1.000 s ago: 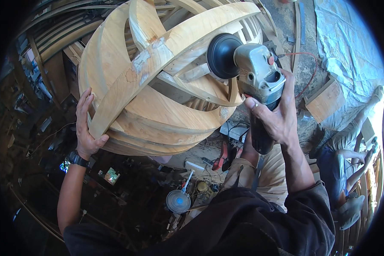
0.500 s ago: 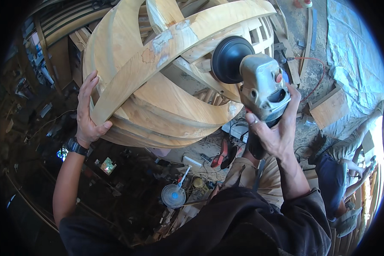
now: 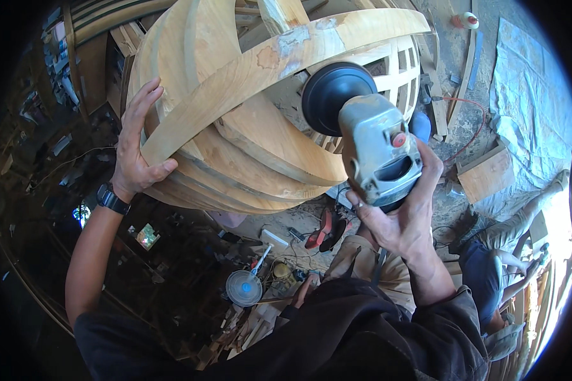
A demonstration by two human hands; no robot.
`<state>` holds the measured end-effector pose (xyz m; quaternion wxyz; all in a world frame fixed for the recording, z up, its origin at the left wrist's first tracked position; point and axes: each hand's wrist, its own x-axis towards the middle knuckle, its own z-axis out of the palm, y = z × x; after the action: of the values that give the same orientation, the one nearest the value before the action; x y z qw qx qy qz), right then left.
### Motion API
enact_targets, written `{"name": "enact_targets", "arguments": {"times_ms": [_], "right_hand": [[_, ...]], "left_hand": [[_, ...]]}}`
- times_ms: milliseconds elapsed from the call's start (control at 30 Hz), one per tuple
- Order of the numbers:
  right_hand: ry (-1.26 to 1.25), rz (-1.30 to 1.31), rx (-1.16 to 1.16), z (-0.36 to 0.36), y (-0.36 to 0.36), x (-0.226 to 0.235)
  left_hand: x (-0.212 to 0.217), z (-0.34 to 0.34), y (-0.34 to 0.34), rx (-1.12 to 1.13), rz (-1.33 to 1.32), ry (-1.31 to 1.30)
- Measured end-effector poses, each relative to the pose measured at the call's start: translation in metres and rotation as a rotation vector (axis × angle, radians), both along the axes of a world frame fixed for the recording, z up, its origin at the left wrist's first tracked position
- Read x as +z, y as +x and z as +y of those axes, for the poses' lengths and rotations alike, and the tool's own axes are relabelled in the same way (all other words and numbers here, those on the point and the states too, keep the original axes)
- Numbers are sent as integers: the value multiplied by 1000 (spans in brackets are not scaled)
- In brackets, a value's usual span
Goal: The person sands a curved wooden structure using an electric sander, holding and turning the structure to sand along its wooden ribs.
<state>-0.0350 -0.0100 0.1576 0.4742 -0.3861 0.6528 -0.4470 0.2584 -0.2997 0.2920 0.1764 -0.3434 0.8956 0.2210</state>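
My right hand point(image 3: 403, 219) is wrapped round the body of a worn grey angle grinder point(image 3: 378, 140). Its round black disc pad point(image 3: 337, 95) faces a large rounded frame of curved wooden slats point(image 3: 273, 136). Whether the pad touches the wood I cannot tell. A broad curved plank point(image 3: 235, 79) with pale and brown patches crosses the top of the frame. Against that plank's lower left end lies my left hand point(image 3: 136, 149), fingers stretched upward and thumb apart. A dark watch point(image 3: 112, 199) is on my left wrist.
Below the frame are a round fan point(image 3: 244, 287) and red-and-black footwear point(image 3: 327, 230). At the right, a person point(image 3: 492, 267) sits near a bluish sheet point(image 3: 531, 95) and a wooden box point(image 3: 486, 174). A red cord point(image 3: 483, 120) curves over the floor; wood strips lie around.
The grinder and my right hand have shifted left and slightly toward me across the frame. My left hand stays on the plank's end. The whole view has shifted a little.
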Motion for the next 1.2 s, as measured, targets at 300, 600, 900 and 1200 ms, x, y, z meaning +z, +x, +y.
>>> {"name": "enact_targets", "arguments": {"times_ms": [300, 600, 900, 1200], "right_hand": [[44, 42, -3, -1, 6, 3], [-51, 69, 12, -6, 15, 12], [65, 66, 42, -7, 9, 25], [98, 51, 30, -12, 5, 23]], "left_hand": [[0, -1, 3, -4, 41, -3], [-2, -1, 6, -14, 61, -1], [0, -1, 5, -23, 68, -4], [-3, -2, 6, -27, 75, 11]]}}
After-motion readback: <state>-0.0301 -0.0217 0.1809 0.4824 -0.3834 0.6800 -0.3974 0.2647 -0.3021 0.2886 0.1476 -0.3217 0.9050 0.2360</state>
